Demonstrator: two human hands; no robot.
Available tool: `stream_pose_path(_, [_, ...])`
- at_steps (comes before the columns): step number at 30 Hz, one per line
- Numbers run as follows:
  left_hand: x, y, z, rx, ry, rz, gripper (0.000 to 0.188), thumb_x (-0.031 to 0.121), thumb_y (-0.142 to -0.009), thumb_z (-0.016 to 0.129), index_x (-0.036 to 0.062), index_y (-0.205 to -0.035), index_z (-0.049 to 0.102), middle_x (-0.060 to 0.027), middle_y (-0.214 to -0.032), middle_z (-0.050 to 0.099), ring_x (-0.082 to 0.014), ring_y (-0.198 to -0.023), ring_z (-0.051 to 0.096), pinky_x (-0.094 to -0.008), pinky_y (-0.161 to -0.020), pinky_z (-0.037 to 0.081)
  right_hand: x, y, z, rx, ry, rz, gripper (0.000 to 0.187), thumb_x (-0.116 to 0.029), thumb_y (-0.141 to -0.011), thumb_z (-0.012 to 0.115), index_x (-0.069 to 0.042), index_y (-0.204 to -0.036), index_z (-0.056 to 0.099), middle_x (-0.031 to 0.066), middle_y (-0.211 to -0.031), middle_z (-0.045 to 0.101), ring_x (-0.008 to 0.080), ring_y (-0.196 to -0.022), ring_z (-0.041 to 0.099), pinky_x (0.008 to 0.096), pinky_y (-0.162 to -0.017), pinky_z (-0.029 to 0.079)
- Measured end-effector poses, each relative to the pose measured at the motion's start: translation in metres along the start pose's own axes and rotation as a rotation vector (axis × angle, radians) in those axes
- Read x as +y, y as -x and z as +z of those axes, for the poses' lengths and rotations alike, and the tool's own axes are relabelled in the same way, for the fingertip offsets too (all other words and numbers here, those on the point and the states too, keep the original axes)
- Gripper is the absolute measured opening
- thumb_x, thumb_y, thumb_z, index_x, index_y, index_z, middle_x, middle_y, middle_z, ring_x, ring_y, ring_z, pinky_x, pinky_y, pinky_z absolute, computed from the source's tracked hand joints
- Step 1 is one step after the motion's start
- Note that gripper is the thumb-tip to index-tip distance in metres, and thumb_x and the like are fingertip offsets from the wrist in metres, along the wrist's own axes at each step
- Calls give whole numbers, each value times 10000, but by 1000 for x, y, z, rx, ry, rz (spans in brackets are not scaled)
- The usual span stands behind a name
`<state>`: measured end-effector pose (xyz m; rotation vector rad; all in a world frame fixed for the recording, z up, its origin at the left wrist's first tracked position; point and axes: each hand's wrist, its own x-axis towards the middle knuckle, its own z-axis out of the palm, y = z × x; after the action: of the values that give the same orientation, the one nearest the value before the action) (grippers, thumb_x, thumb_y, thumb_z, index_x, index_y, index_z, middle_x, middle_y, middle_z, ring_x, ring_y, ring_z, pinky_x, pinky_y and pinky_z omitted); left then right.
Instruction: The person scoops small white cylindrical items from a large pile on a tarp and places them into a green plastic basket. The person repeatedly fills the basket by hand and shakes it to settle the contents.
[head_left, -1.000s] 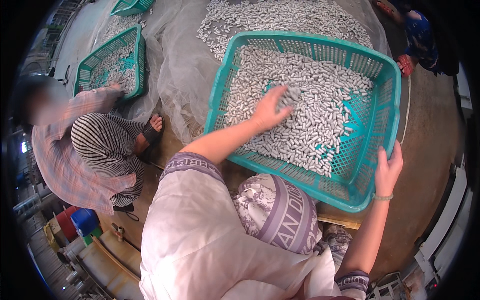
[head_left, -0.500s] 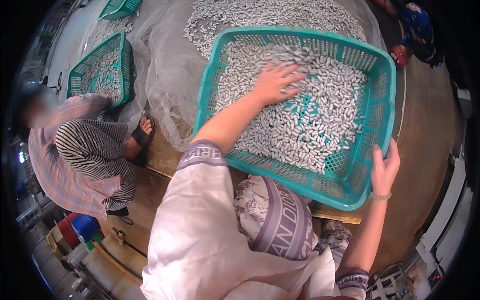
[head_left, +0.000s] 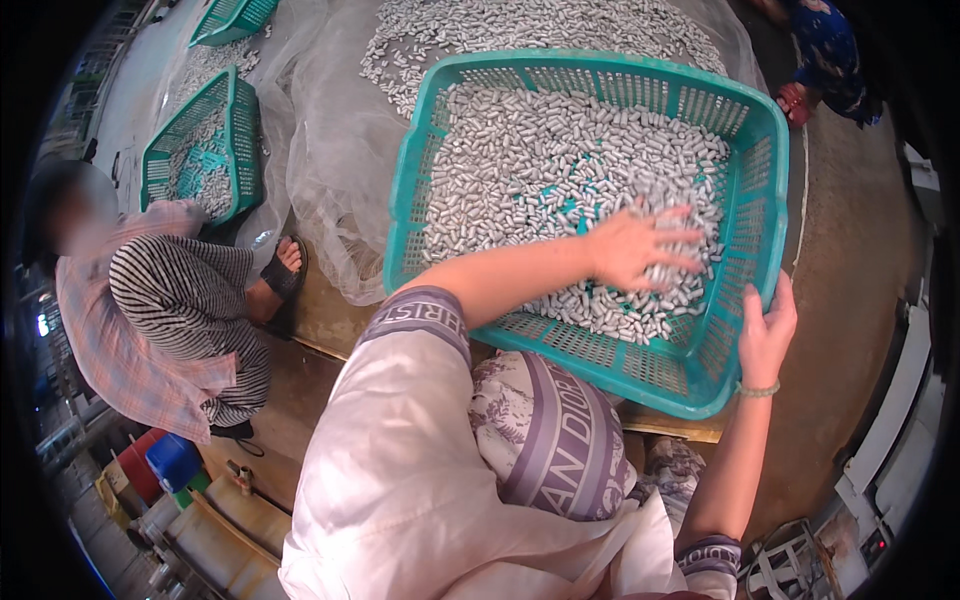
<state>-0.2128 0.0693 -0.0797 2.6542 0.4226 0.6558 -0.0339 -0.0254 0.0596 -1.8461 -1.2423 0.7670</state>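
A green plastic basket [head_left: 405, 215] with slatted walls sits in front of me. Small silver-grey oblong pieces [head_left: 500, 170] cover most of its bottom, and green mesh shows through in patches. My left hand [head_left: 645, 248] lies palm down on the pieces towards the right side, fingers spread; the pieces by the fingertips are blurred by motion. At the right front corner, my right hand [head_left: 767, 340] grips the basket's rim, thumb at the edge and the other fingers mostly hidden along the outer side.
Beyond the basket lies a wide heap of the same pieces [head_left: 560, 25] beside translucent netting [head_left: 335, 150]. At the left, a person in striped trousers [head_left: 180, 290] sits by another green basket [head_left: 243, 150]. Someone's foot [head_left: 795, 103] shows at the upper right.
My left hand has swept right and nearer to me across the pieces, and the bare mesh patches have shifted. My right hand stays on the rim.
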Motion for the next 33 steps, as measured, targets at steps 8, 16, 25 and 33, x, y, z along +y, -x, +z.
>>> stream_pose_path(8, [-94, 59, -28, 18, -323, -378, 527, 540, -856, 449, 379, -1353, 373, 22, -1461, 303, -240, -1347, 274, -492, -1096, 190, 3, 7, -11, -2, 21, -40, 306, 0, -845, 537, 95, -1135, 507, 115, -1005, 612, 137, -887, 569, 269, -785, 460])
stream_pose_path(16, [4, 102, -28, -156, 113, -137, 576, 534, -841, 490, 349, -1372, 367, -32, -1494, 230, -351, -1381, 146, -613, -1066, 99, 0, 2, 0, 26, 23, -50, 280, -6, -841, 524, 79, -1108, 522, 108, -970, 619, 132, -868, 570, 271, -772, 464])
stream_pose_path(25, [-97, 4, -6, 132, -201, -305, 544, 578, -851, 396, 379, -1357, 375, 14, -1431, 366, -238, -1388, 179, -543, -1109, 53, -15, 1, 0, -11, 46, -46, 284, -4, -847, 531, 85, -1116, 521, 106, -994, 617, 135, -892, 568, 267, -795, 454])
stream_pose_path(33, [-47, 144, -58, -264, -203, -442, 574, 557, -850, 456, 318, -1366, 377, -43, -1485, 245, -342, -1362, 200, -566, -1076, 157, -11, -1, -1, 3, 22, -11, 295, -2, -843, 533, 88, -1124, 517, 109, -1004, 613, 136, -903, 568, 269, -807, 452])
